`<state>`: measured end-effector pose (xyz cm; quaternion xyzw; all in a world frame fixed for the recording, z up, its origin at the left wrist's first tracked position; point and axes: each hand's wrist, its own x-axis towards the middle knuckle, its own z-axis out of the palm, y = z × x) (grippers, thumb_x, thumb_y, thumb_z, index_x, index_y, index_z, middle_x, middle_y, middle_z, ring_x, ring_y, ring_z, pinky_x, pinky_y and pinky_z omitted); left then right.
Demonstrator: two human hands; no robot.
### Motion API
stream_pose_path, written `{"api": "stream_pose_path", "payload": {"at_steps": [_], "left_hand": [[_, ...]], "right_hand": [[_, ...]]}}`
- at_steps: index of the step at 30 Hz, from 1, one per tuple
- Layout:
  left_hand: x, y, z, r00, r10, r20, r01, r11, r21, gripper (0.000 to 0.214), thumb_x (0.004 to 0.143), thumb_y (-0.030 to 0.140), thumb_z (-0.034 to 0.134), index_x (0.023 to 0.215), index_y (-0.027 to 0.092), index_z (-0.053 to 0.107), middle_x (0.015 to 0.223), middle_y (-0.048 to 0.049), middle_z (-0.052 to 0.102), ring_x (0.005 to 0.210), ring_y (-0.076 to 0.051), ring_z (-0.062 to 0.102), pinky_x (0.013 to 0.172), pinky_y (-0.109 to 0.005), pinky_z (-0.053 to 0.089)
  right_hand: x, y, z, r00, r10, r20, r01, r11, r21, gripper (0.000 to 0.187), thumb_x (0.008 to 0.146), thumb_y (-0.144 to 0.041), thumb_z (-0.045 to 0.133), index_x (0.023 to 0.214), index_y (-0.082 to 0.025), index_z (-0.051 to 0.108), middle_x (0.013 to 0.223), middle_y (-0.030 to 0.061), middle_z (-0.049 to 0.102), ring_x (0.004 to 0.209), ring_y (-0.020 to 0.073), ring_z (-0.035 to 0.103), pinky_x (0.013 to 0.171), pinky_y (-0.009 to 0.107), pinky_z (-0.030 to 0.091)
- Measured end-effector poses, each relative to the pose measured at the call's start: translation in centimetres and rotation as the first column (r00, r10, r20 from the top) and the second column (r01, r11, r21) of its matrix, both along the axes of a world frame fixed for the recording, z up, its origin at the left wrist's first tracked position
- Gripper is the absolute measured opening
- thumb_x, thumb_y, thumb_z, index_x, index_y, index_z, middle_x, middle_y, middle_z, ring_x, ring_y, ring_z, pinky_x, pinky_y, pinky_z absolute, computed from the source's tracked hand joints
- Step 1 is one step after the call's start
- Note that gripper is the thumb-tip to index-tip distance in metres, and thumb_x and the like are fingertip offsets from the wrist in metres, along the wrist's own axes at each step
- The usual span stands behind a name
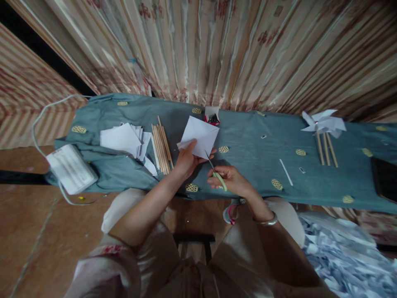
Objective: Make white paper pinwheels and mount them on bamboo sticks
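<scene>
A white square of paper [201, 131] with faint crease lines is pinched in my left hand [187, 159], thumb on top and fingers underneath. My right hand [228, 179] grips a pair of scissors [219, 180] with pale green handles. Their blades point up and left, with the tips at the paper's lower right corner. Whether the blades have cut into it I cannot tell. Just beyond the paper sits a small open red and white box [212, 116] with dark little pieces inside. Several wooden sticks [161, 145] lie left of my left hand.
A stack of white paper [120, 138] and a white power strip [72, 169] with a cable lie at the left. Paper pinwheels [325, 122] on sticks, a thin paper strip [285, 172] and a dark device [384, 179] are at the right. A pleated curtain [198, 49] hangs behind the cloth-covered table [248, 136].
</scene>
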<state>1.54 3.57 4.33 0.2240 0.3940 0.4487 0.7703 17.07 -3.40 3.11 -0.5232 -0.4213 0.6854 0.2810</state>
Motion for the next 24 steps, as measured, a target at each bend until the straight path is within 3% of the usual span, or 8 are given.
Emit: {"api": "stream_pose_path", "payload": {"at_steps": [4, 7, 9, 12, 14, 18, 21, 24], "left_hand": [[-0.8, 0.4, 0.1, 1.000, 0.027, 0.017, -0.027, 1.000, 0.016, 0.041, 0.101, 0.031, 0.041, 0.133, 0.007, 0.051, 0.103, -0.0182, 0.076, 0.098, -0.028, 0.075, 0.091, -0.046, 0.059], [-1.0, 0.2, -0.1, 1.000, 0.012, 0.018, -0.012, 1.000, -0.011, 0.042, 0.103, 0.031, 0.036, 0.133, 0.006, 0.051, 0.103, -0.0194, 0.076, 0.095, -0.028, 0.076, 0.093, -0.046, 0.058], [-0.8, -0.2, -0.4, 0.999, -0.024, 0.027, 0.026, 0.999, -0.044, 0.043, 0.103, 0.034, 0.037, 0.131, 0.006, 0.053, 0.103, -0.0202, 0.076, 0.095, -0.028, 0.076, 0.094, -0.046, 0.057], [-0.2, -0.9, -1.0, 0.993, -0.102, 0.065, 0.108, 0.989, -0.097, 0.047, 0.102, 0.041, 0.038, 0.129, 0.007, 0.056, 0.104, -0.0209, 0.076, 0.097, -0.029, 0.075, 0.096, -0.047, 0.056], [0.2, -1.5, -1.3, 0.985, -0.143, 0.100, 0.155, 0.979, -0.130, 0.051, 0.102, 0.047, 0.037, 0.128, 0.008, 0.057, 0.107, -0.0218, 0.075, 0.099, -0.029, 0.075, 0.097, -0.046, 0.056], [1.0, -3.3, -1.6, 0.967, -0.210, 0.147, 0.235, 0.955, -0.181, 0.056, 0.100, 0.054, 0.036, 0.114, 0.008, 0.063, 0.111, -0.0248, 0.073, 0.100, -0.029, 0.074, 0.096, -0.042, 0.056], [1.3, -5.3, -1.5, 0.917, -0.376, 0.137, 0.396, 0.901, -0.179, 0.049, 0.096, 0.055, 0.049, 0.100, 0.010, 0.068, 0.104, -0.0218, 0.075, 0.091, -0.027, 0.076, 0.085, -0.038, 0.059], [1.2, -6.8, -1.5, 0.852, -0.521, -0.044, 0.519, 0.853, -0.055, 0.036, 0.087, 0.047, 0.066, 0.089, 0.012, 0.073, 0.087, -0.0143, 0.076, 0.075, -0.024, 0.074, 0.072, -0.034, 0.058]], "right_hand": [[2.2, -1.1, 0.5, 0.988, 0.042, 0.147, -0.052, 0.997, 0.060, 0.046, 0.055, -0.044, 0.090, 0.086, -0.019, 0.067, 0.062, -0.0047, 0.065, 0.054, 0.0107, 0.058, 0.051, 0.023, 0.044], [4.4, -1.6, 0.6, 0.944, -0.084, 0.319, 0.016, 0.977, 0.210, 0.054, 0.064, -0.049, 0.083, 0.107, -0.020, 0.067, 0.065, -0.0029, 0.067, 0.058, 0.0152, 0.062, 0.055, 0.027, 0.047], [5.7, -1.8, 0.4, 0.817, -0.236, 0.527, 0.043, 0.935, 0.352, 0.055, 0.070, -0.049, 0.079, 0.114, -0.019, 0.065, 0.070, 0.0003, 0.070, 0.063, 0.0194, 0.066, 0.062, 0.031, 0.050], [6.9, -2.0, 0.1, 0.443, -0.433, 0.785, -0.032, 0.868, 0.496, 0.050, 0.082, -0.045, 0.068, 0.123, -0.016, 0.062, 0.082, 0.0086, 0.075, 0.075, 0.0268, 0.072, 0.069, 0.035, 0.051], [7.2, -2.2, 0.0, 0.258, -0.488, 0.834, -0.093, 0.846, 0.524, 0.049, 0.088, -0.042, 0.060, 0.128, -0.013, 0.059, 0.089, 0.0137, 0.077, 0.079, 0.0294, 0.073, 0.069, 0.036, 0.051], [7.3, -2.3, -0.1, 0.123, -0.493, 0.862, -0.148, 0.849, 0.507, 0.050, 0.089, -0.038, 0.058, 0.129, -0.009, 0.055, 0.089, 0.0168, 0.077, 0.080, 0.0308, 0.074, 0.069, 0.034, 0.051], [7.4, -2.2, -0.1, 0.082, -0.480, 0.874, -0.153, 0.860, 0.487, 0.050, 0.089, -0.037, 0.059, 0.129, -0.008, 0.055, 0.088, 0.0159, 0.077, 0.080, 0.0305, 0.074, 0.069, 0.033, 0.050], [7.8, -2.1, 0.0, 0.034, -0.450, 0.892, -0.152, 0.880, 0.450, 0.047, 0.089, -0.035, 0.059, 0.128, -0.009, 0.057, 0.086, 0.0156, 0.078, 0.079, 0.0312, 0.074, 0.068, 0.034, 0.050]]}}
